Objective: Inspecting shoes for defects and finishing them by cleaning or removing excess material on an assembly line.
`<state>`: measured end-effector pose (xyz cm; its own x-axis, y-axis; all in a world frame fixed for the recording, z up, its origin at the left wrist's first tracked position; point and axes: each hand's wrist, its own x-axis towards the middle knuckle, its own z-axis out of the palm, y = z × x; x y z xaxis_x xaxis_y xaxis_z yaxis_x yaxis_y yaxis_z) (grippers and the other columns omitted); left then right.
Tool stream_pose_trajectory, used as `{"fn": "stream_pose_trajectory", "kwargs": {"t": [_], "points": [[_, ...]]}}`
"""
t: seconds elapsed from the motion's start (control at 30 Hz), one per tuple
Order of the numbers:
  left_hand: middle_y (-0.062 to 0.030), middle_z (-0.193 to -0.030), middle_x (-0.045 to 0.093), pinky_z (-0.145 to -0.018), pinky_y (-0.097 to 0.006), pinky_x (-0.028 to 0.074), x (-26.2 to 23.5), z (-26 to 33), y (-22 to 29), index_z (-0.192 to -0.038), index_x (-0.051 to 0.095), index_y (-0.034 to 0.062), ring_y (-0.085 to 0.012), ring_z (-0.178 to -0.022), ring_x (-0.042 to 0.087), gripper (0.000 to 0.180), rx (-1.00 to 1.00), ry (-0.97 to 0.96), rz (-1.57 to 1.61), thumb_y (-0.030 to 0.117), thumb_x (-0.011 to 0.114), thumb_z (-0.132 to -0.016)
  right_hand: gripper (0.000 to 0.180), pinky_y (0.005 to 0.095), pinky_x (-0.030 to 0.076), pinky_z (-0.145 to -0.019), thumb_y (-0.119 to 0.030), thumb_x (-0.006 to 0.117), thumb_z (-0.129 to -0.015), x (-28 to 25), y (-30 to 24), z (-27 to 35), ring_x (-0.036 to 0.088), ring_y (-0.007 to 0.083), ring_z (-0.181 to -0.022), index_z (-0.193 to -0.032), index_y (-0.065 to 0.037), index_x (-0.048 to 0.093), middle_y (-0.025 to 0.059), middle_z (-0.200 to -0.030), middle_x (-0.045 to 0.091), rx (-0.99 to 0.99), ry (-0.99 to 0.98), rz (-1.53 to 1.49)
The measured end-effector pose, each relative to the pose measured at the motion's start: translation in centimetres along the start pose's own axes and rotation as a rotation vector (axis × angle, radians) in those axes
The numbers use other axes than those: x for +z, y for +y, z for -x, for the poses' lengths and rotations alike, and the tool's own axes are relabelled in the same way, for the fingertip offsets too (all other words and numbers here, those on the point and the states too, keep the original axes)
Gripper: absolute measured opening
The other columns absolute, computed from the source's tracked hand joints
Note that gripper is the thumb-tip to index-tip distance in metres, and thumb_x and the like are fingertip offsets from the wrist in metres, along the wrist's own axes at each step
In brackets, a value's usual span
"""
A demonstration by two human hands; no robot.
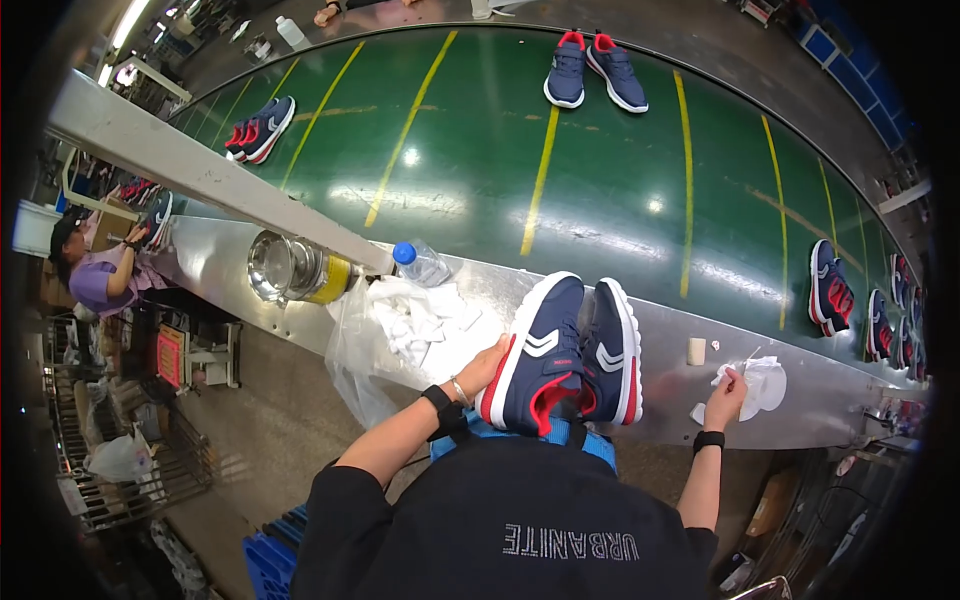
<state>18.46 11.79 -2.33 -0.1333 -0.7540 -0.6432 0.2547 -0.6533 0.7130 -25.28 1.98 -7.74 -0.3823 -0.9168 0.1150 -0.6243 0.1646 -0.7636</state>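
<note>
A navy sneaker (545, 345) with a white sole, white chevrons and red lining stands tilted in front of me. My left hand (484, 368) grips it by its outer side, near the red heel edge. Against its right side is the matching sneaker (610, 355), which neither hand appears to touch. Out to the right, over the metal ledge, my right hand (727, 400) has its fingers pinched at a crumpled white sheet (765, 383), cloth or paper. Beside that sheet sits a small cream-coloured block (696, 351).
Beyond the metal ledge (665, 325) runs a green conveyor belt (610, 190) with yellow stripes, carrying several navy sneakers (566, 75). A white post (220, 165), metal pot (275, 268), blue-capped bottle (425, 265) and white cloth heap (420, 318) are left. Farther left, another person (100, 270) handles a shoe.
</note>
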Motion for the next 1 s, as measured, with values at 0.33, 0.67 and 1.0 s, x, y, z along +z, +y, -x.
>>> {"fn": "stream_pose_trajectory", "kwargs": {"t": [0.33, 0.67, 1.0], "points": [[-0.0143, -0.118, 0.052, -0.091, -0.027, 0.038, -0.3, -0.5, -0.3, -0.122, 0.044, -0.0037, -0.0186, -0.106, 0.051, 0.064, -0.037, 0.039, 0.02, 0.049, 0.024, -0.092, 0.031, 0.0363, 0.042, -0.08, 0.003, 0.055, -0.072, 0.7, 2.9, 0.8, 0.051, 0.0301, -0.091, -0.103, -0.003, 0.057, 0.0151, -0.099, 0.052, -0.342, -0.085, 0.557], [-0.0128, -0.115, 0.053, -0.087, -0.026, 0.041, -0.3, -1.4, -0.1, -0.121, 0.045, -0.0023, -0.0159, -0.1, 0.053, 0.054, 0.001, 0.142, 0.152, 0.043, 0.035, -0.092, 0.079, 0.0317, 0.035, -0.095, -0.025, 0.072, -0.069, 5.5, -11.2, 7.2, 0.044, 0.0226, -0.112, -0.131, 0.001, 0.029, 0.0168, -0.123, 0.044, 0.003, -0.99, -0.293], [-0.0133, -0.111, 0.056, -0.084, -0.027, 0.043, -1.1, -1.4, -0.4, -0.117, 0.047, -0.0051, -0.0176, -0.097, 0.055, 0.058, -0.001, 0.144, 0.148, 0.045, 0.031, -0.092, 0.059, 0.0278, 0.041, -0.088, -0.026, 0.063, -0.081, 6.7, -11.0, 5.7, 0.051, 0.0153, -0.101, -0.127, 0.0, 0.037, 0.0101, -0.114, 0.053, 0.365, -0.969, -0.597]]}}
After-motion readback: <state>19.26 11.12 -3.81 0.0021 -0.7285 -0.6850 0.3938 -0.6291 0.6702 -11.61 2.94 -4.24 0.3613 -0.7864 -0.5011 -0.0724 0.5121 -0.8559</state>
